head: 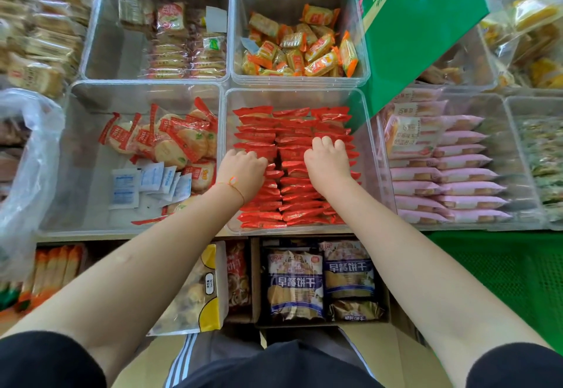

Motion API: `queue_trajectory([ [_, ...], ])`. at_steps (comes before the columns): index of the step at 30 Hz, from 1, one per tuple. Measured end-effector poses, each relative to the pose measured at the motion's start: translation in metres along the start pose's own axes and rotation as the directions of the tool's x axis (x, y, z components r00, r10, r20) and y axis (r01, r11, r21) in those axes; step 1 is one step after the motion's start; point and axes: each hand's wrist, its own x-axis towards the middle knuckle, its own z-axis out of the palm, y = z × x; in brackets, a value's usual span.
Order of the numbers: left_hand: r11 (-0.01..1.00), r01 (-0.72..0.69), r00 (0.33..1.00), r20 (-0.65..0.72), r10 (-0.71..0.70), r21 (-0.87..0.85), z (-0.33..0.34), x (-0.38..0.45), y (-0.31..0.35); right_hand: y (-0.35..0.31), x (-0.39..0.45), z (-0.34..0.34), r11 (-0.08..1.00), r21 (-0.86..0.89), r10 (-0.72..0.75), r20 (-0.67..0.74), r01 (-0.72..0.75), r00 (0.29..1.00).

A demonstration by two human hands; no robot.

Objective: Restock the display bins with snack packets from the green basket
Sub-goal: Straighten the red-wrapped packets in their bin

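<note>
Left hand: the left hand (242, 171) reaches into the clear bin (367, 132) at the front middle of the display, knuckles up, fingers curled down onto the left column of red packets (259, 141). A thin orange string bracelet (233, 182) lies around its wrist.
Right hand: the right hand (327, 162) is in the same bin, near the right column of packets, fingers bent down and tips pushed in between the packets.
Grip: the fingertips of both hands are hidden among the wrappers, so I cannot tell if they pinch a packet or only press on the rows.
Red packets: they stand on edge in three tight columns and fill the bin from back wall to front wall.
Green basket: the green basket (499, 269) is at the right, below the front edge of the display; it is cut off by the picture border and its inside is hard to make out.
Green box: a green carton (420, 31) leans over the back right corner of the bin.
Neighbour bins: round rice crackers (170, 141) lie loose in the bin to the left, pink packets (451, 174) are stacked in the bin to the right.
</note>
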Motion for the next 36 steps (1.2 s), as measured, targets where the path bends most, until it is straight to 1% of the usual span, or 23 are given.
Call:
queue_trajectory([
  [2, 1.000, -0.012, 1.000, 0.011, 0.012, -0.004, 0.001, 0.000, 0.000, -0.001, 0.000, -0.002, 0.997, 0.061, -0.044, 0.017, 0.043, 0.999],
  [5, 0.999, -0.016, 1.000, -0.015, 0.016, -0.029, 0.004, -0.003, -0.002, -0.005, 0.001, 0.000, 0.966, 0.255, -0.038, -0.062, 0.053, 0.997],
  [6, 0.999, -0.016, 0.999, -0.034, 0.014, -0.042, 0.004, -0.004, -0.003, -0.006, 0.000, 0.000, 0.955, 0.292, -0.025, -0.077, 0.046, 0.997],
  [10, 0.995, -0.014, 0.992, -0.127, 0.000, -0.103, 0.007, -0.014, -0.001, -0.005, -0.012, 0.007, 0.944, 0.329, 0.015, -0.142, 0.033, 0.990],
  [12, 0.992, -0.004, 0.982, -0.190, -0.019, -0.123, 0.011, -0.021, 0.001, -0.005, -0.018, 0.009, 0.950, 0.305, -0.006, -0.191, 0.065, 0.982],
  [15, 0.993, -0.013, 0.970, -0.243, -0.017, -0.121, 0.021, -0.030, 0.005, -0.010, -0.020, 0.010, 0.945, 0.317, -0.030, -0.166, 0.082, 0.986],
  [19, 0.989, 0.003, 0.983, -0.181, -0.030, -0.146, 0.018, -0.034, 0.008, -0.013, -0.016, 0.009, 0.928, 0.361, -0.053, -0.116, 0.091, 0.992],
  [20, 0.989, 0.007, 0.985, -0.169, -0.032, -0.149, 0.017, -0.033, 0.009, -0.013, -0.015, 0.009, 0.917, 0.388, -0.047, -0.129, 0.094, 0.991],
  [23, 0.987, 0.015, 0.987, -0.157, -0.041, -0.160, 0.013, -0.033, 0.008, -0.012, -0.013, 0.012, 0.866, 0.493, 0.030, -0.218, 0.084, 0.975],
  [24, 0.986, 0.015, 0.987, -0.157, -0.041, -0.164, 0.013, -0.033, 0.008, -0.013, -0.014, 0.015, 0.859, 0.505, 0.038, -0.224, 0.083, 0.974],
  [26, 0.984, 0.010, 0.986, -0.163, -0.039, -0.176, 0.012, -0.034, 0.008, -0.012, -0.014, 0.023, 0.862, 0.503, 0.025, -0.172, 0.067, 0.985],
  [29, 0.968, -0.002, 0.972, -0.227, -0.056, -0.251, 0.011, -0.034, 0.006, -0.013, -0.010, 0.017, 0.878, 0.478, -0.011, -0.038, 0.028, 0.999],
  [30, 0.963, -0.005, 0.967, -0.248, -0.064, -0.269, 0.011, -0.035, 0.005, -0.015, -0.009, 0.012, 0.894, 0.448, -0.015, -0.020, 0.023, 1.000],
  [31, 0.964, -0.008, 0.964, -0.259, -0.063, -0.265, 0.012, -0.036, 0.004, -0.015, -0.009, 0.007, 0.909, 0.417, -0.016, -0.038, 0.031, 0.999],
  [34, 0.990, -0.019, 0.978, -0.209, -0.011, -0.141, 0.016, -0.037, 0.004, -0.013, -0.019, 0.002, 0.923, 0.376, -0.006, -0.197, 0.081, 0.980],
  [35, 0.994, -0.010, 0.982, -0.190, -0.011, -0.111, 0.016, -0.036, 0.004, -0.012, -0.024, 0.003, 0.920, 0.382, -0.018, -0.185, 0.089, 0.983],
  [36, 0.995, 0.005, 0.983, -0.183, -0.023, -0.098, 0.016, -0.036, 0.005, -0.011, -0.028, 0.004, 0.921, 0.380, -0.042, -0.127, 0.088, 0.991],
])
